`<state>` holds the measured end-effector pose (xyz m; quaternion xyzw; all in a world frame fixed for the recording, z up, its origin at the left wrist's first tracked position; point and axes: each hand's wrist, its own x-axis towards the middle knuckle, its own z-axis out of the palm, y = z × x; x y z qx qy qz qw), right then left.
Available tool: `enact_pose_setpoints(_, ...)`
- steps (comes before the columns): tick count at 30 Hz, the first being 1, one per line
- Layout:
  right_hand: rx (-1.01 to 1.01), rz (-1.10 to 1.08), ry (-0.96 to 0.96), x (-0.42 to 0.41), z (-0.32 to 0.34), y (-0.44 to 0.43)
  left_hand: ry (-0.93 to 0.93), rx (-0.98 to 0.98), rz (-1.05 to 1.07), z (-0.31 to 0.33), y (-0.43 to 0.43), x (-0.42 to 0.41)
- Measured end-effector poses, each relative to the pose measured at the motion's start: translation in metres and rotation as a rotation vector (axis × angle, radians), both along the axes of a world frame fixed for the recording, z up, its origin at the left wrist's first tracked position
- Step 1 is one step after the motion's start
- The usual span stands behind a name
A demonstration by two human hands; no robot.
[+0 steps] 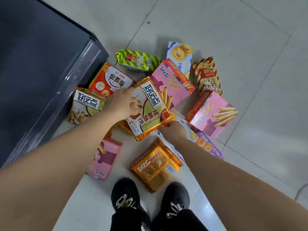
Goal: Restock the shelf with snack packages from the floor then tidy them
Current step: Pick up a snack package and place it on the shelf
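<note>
Several snack packages lie scattered on the tiled floor. A gold-edged walnut biscuit pack (150, 110) sits on top of the pile in the middle. My left hand (122, 104) grips its left side, fingers curled over the front. My right hand (173, 129) pinches its lower right corner. Around it lie a red-and-white cookie bag (110, 78), a second walnut biscuit pack (85, 104), pink egg-roll boxes (173, 84) (212, 114) (105, 159), a green-striped bag (138, 60) and an orange pack (156, 165) face down.
The dark shelf base (41, 72) stands at the left, its edge beside the pile. A white cookie box (180, 55), a fries-print bag (207, 75) and a purple pack (208, 145) lie at the right. My black shoes (150, 195) stand just below the pile.
</note>
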<state>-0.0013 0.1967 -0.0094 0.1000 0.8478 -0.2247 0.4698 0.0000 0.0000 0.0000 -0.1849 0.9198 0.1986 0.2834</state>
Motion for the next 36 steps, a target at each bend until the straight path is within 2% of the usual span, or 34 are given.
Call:
enact_pose_setpoints(2, 0.000, -0.115, -0.031, 0.003, -0.017, -0.004, -0.073, -0.054, 0.009, -0.015, -0.002, -0.004)
enact_pose_setpoints(5, -0.105, -0.452, -0.207, 0.007, -0.035, -0.012, -0.192, -0.051, 0.039, -0.034, -0.003, -0.008)
enact_pose_setpoints(8, -0.238, -0.735, -0.243, 0.008, -0.033, -0.026, -0.134, -0.037, 0.075, -0.037, -0.006, -0.008)
enact_pose_setpoints(10, -0.227, -0.771, -0.161, 0.011, -0.024, -0.029, -0.069, 0.029, 0.157, -0.026, -0.005, -0.005)
enact_pose_setpoints(14, -0.201, -0.749, -0.002, 0.011, 0.030, -0.027, 0.035, 0.126, 0.307, 0.025, -0.006, 0.005)
enact_pose_setpoints(20, -0.192, -0.607, 0.264, -0.003, 0.144, -0.030, 0.110, 0.180, 0.448, 0.130, -0.020, 0.022)
enact_pose_setpoints(25, -0.247, -0.600, 0.355, -0.018, 0.246, -0.055, 0.157, 0.237, 0.601, 0.229, -0.038, 0.041)
enact_pose_setpoints(32, -0.294, -0.311, 0.462, -0.020, 0.377, -0.095, 0.290, 0.143, 0.758, 0.371, -0.047, 0.087)
enact_pose_setpoints(36, -0.352, -0.121, 0.488, -0.003, 0.437, -0.109, 0.355, 0.064, 0.854, 0.431, -0.041, 0.125)
